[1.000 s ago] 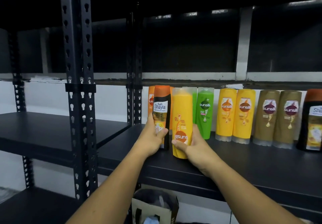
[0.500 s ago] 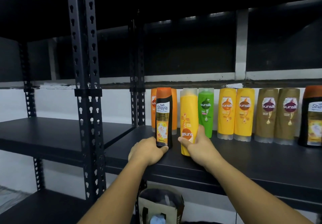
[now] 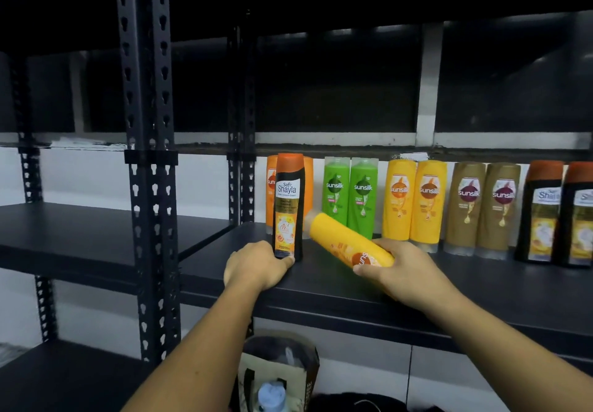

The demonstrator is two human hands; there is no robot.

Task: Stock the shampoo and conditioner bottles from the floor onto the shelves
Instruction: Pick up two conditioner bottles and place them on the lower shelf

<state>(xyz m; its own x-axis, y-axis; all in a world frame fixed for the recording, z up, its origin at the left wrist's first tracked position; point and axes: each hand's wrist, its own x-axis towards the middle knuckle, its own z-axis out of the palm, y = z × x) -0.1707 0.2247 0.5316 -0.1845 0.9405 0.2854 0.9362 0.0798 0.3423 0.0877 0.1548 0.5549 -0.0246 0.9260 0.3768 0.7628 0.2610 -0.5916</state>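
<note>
Stocking in progress, head view. The left hand (image 3: pixel 256 264) curls round the foot of the black bottle (image 3: pixel 287 206), thumb on the label. That bottle stands upright near the front edge of the shelf (image 3: pixel 321 286). Just right of the black bottle, the right hand (image 3: pixel 404 270) grips one end of a yellow bottle (image 3: pixel 346 240), which is tilted, its free end leaning toward the black bottle. Directly behind the black bottle stand orange bottles (image 3: pixel 308 187). To its right, along the back, run a green pair (image 3: pixel 349 193), a yellow pair (image 3: pixel 414 200), a brown pair (image 3: pixel 484 203) and a dark pair (image 3: pixel 558 212) — all upright. On this evidence the back row is placed and a front row is only just begun — the yellow bottle has yet to be stood up. Below the black bottle, on the floor, sits a bag (image 3: pixel 248 376). It seems to hold at least one more bottle, though the view there is dim, so some stock is probably left.
</note>
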